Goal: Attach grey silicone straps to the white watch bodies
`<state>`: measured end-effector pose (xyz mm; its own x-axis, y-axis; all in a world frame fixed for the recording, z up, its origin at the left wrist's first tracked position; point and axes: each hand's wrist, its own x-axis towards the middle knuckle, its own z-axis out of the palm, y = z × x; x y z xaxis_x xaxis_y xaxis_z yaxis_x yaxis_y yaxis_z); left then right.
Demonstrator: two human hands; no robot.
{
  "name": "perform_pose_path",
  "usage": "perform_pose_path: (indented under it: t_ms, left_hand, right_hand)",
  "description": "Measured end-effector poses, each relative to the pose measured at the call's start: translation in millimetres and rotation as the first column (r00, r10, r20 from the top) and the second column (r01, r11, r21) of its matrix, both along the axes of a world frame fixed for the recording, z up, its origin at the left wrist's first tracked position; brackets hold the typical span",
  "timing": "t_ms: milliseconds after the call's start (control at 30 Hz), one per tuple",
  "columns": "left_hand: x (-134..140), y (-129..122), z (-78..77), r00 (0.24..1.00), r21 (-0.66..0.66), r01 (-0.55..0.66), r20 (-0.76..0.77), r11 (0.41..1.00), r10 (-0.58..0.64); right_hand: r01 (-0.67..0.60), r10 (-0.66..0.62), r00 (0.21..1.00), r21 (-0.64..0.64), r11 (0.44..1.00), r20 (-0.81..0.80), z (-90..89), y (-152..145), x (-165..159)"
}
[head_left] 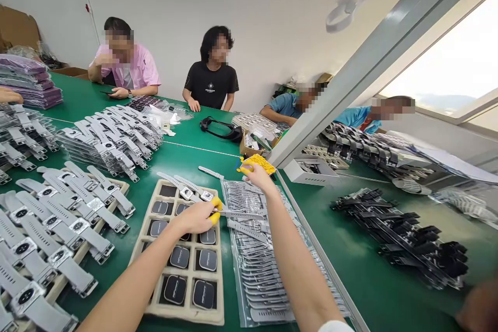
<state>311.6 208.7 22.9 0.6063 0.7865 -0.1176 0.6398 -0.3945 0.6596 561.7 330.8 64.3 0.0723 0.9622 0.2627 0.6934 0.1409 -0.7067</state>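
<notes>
My left hand [200, 216], with yellow finger covers, is closed in a pinch above the tray's right side. From its fingertips a light grey watch strap [243, 215] reaches to the right. Below lies a beige compartment tray [189, 267] of dark square watch cases [179, 257]; watches with grey straps [187, 193] rest across its far end. My right hand [254, 175], also in yellow finger covers, is reached farther out beside a patch of small yellow pieces [264, 163]. Its fingers are drawn together near something small and blue; what they hold is unclear.
Bagged grey straps [260, 270] lie right of the tray. Grey-strapped watches [58, 233] and a stack [112, 137] of them fill the left. A slanted metal post [350, 67] rises at right, near black straps [404, 238]. Several people sit across the green table [187, 150].
</notes>
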Motion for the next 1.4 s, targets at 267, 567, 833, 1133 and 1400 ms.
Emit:
perform_pose_path:
  t_ms: [267,567,833,1133,1400]
  left_hand:
    - [2,0,-1.3,0.999,0.066,0.029,-0.02,0.997,-0.028]
    - [4,-2,-0.7,0.996,0.145,0.053,-0.08,0.988,-0.042]
    - [4,2,-16.4,0.999,0.392,-0.032,0.053,0.92,0.013]
    - [-5,14,-36.8,0.988,0.465,-0.022,0.143,0.885,-0.051]
    - [-3,21,-32.7,0.966,0.413,-0.146,0.254,0.899,0.04]
  right_hand:
    - [-0.271,0.265,0.962,-0.301,0.914,-0.061,-27.3,-74,-10]
    - [-0.623,0.265,0.766,-0.574,0.531,-0.586,-42.2,-127,-26]
    - [-0.749,-0.052,0.382,-0.342,0.567,-0.923,-57.9,-124,-43]
    - [-0.71,-0.156,0.184,-0.242,0.661,-0.97,-60.6,-123,-56]
    - [-0.73,-0.125,0.021,-0.101,0.676,-0.992,-62.8,-120,-58]
